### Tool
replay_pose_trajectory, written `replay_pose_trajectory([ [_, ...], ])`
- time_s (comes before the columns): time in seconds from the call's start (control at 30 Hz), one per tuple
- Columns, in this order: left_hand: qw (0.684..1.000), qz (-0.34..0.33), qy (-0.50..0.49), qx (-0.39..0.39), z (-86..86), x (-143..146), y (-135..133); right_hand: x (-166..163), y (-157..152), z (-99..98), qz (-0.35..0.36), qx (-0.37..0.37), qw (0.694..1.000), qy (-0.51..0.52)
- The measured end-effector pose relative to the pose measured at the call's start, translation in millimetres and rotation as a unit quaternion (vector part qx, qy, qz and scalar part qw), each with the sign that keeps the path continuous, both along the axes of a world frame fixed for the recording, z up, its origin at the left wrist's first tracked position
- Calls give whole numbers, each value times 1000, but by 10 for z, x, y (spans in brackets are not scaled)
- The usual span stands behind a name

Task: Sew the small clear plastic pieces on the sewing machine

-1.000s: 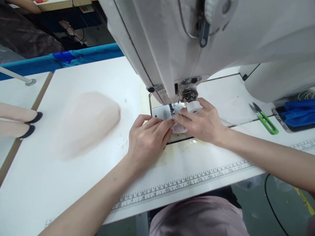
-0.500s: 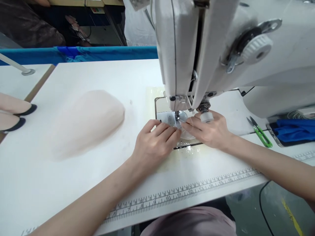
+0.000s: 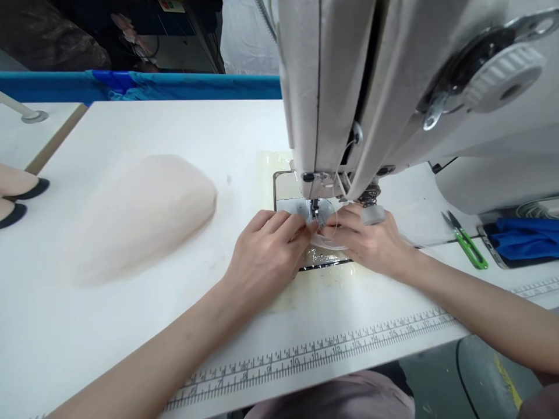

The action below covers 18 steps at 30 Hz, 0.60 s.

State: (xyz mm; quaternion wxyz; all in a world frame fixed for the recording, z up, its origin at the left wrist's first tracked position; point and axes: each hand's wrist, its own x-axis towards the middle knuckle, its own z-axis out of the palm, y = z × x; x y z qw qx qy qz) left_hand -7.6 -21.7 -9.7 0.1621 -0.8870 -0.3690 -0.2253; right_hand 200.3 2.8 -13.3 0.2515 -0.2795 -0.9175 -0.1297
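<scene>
Both hands meet just in front of the presser foot (image 3: 315, 209) of a white sewing machine (image 3: 345, 87). Between them is a small piece of sheer white fabric (image 3: 329, 243), partly hidden by the fingers. My left hand (image 3: 273, 244) is closed, its thumb and fingertips pinched together at the left edge of that fabric. Closed as well, my right hand (image 3: 369, 235) pinches the fabric from the right, below the machine's head. A fine thread hangs down by the right fingertips. The metal needle plate (image 3: 290, 205) shows behind the left fingers.
A sheer beige fabric piece (image 3: 148, 215) lies on the white table left of my hands. Green thread snips (image 3: 469, 244) and a phone under blue cloth (image 3: 530, 235) lie at the right. A ruler strip (image 3: 305, 364) runs along the front edge. Beige black-edged pieces (image 3: 17, 192) stick in at left.
The view has shifted, so the machine head looks larger and nearer. My left fingertips have drawn together in front of the presser foot, and the sheer fabric has shifted slightly with my hands.
</scene>
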Motion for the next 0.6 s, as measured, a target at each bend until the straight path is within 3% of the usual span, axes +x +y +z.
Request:
replay_pose_trajectory([
  [0.27, 999, -20, 26, 13, -8, -46, 74, 4, 28, -1, 20, -50, 998, 17],
  [0.6, 1000, -22, 21, 0, -15, -29, 67, 38, 47, -51, 31, 49, 998, 34],
])
